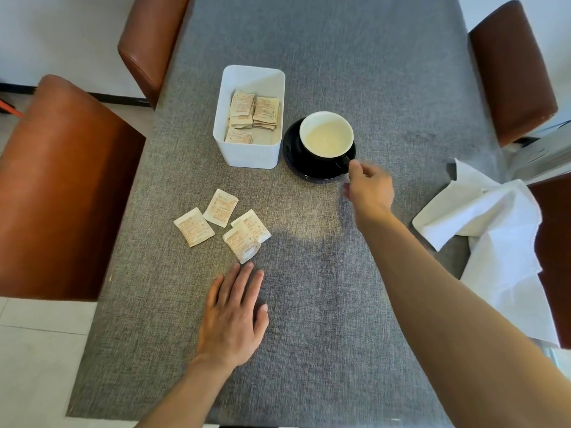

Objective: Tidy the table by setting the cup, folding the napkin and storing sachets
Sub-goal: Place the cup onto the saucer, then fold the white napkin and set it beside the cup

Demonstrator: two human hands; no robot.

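Observation:
A black cup [326, 139] with a white inside stands upright on a black saucer [293, 159] mid-table. My right hand [367, 188] is motion-blurred, its curled fingertips at the cup's handle [344, 163]; whether they grip it is unclear. My left hand [233, 316] lies flat, palm down, on the grey tablecloth, holding nothing. Several loose sachets [222, 225] lie just beyond its fingertips. A white box [247, 154] left of the saucer holds several more sachets. A crumpled white napkin [491, 230] hangs over the table's right edge.
The grey cloth-covered table [309, 319] runs away from me. Brown leather chairs stand at the left [61, 186], far left [151, 41] and far right [513, 69]. Bare cloth lies between my two arms.

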